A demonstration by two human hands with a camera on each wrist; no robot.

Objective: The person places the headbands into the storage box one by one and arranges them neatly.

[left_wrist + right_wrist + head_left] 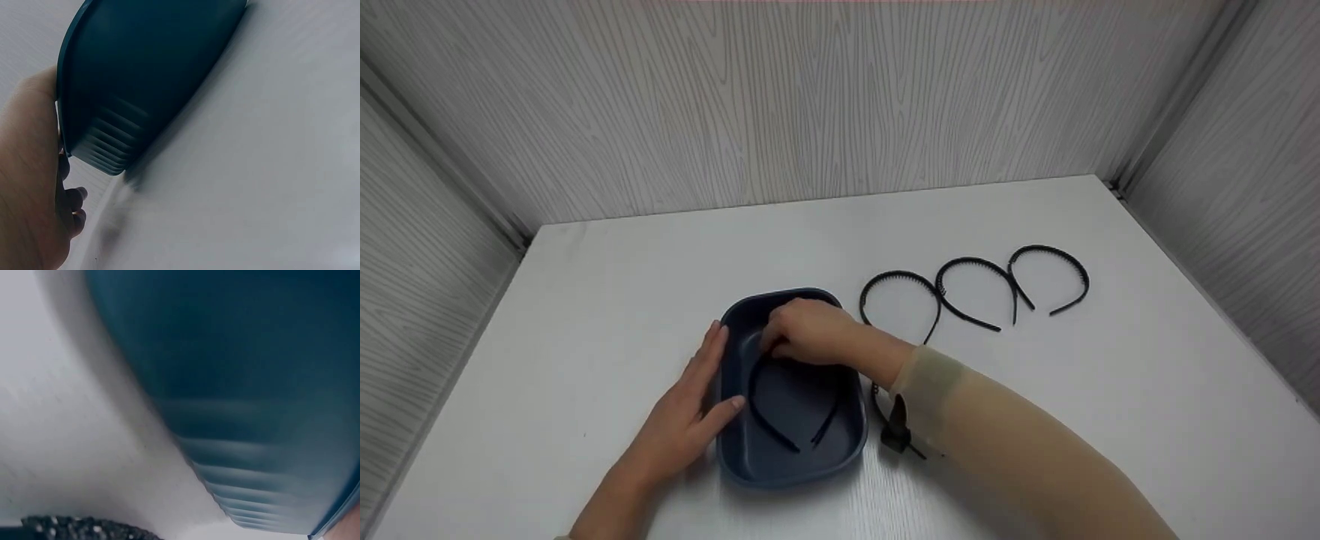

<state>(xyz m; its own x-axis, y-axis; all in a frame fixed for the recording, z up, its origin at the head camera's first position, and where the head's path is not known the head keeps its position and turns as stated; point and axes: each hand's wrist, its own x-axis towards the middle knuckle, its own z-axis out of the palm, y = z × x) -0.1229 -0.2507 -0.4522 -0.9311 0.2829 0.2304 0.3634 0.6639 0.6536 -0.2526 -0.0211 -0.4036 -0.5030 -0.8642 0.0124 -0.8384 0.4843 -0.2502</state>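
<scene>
A dark blue plastic basin [787, 480] with rounded corners stands on the white table. My left hand [682, 420] holds its left rim, the thumb over the edge and the fingers along the outer wall. My right hand [810, 330] reaches inside with curled fingers and pinches the arch of a black headband [772, 427]. That headband's two ends point toward me over the basin floor. In the left wrist view the left hand [28, 169] is beside the basin's ribbed outer wall [140, 67]. The right wrist view shows mostly the outer wall [236, 382], with the right fingers hidden.
Right of the basin lie three more black toothed headbands, a near one [900, 274], a middle one [971, 261] and a far one [1046, 249]. Part of another headband [879, 409] shows below the right forearm. Grey wood-grain panels [810, 105] enclose the table's back and sides.
</scene>
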